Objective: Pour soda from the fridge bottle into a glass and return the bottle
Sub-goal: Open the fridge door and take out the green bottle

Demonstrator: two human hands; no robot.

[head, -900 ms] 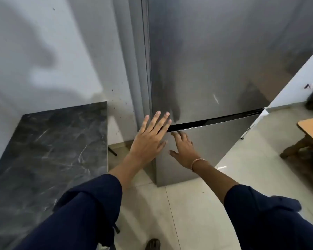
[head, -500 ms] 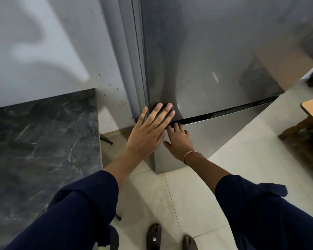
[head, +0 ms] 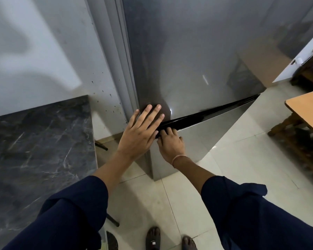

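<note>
Opening the fridge point(head: 197, 60): my left hand point(head: 140, 134) lies flat, spread on the door; right hand point(head: 172, 141) fingers hook the seam point(head: 206, 114). Next: pull outward.

A glossy grey steel finish is shown on the fridge point(head: 197, 60) at the upper centre, crossed by a black gap point(head: 206, 114) between its doors. At the left, the countertop point(head: 34, 150) is patterned in dark grey marble with white veins. The floor tiles point(head: 242, 159) are coloured pale cream. Navy blue sleeves point(head: 70, 213) are seen at the bottom, and a light wooden table point(head: 307, 107) at the right edge.
</note>
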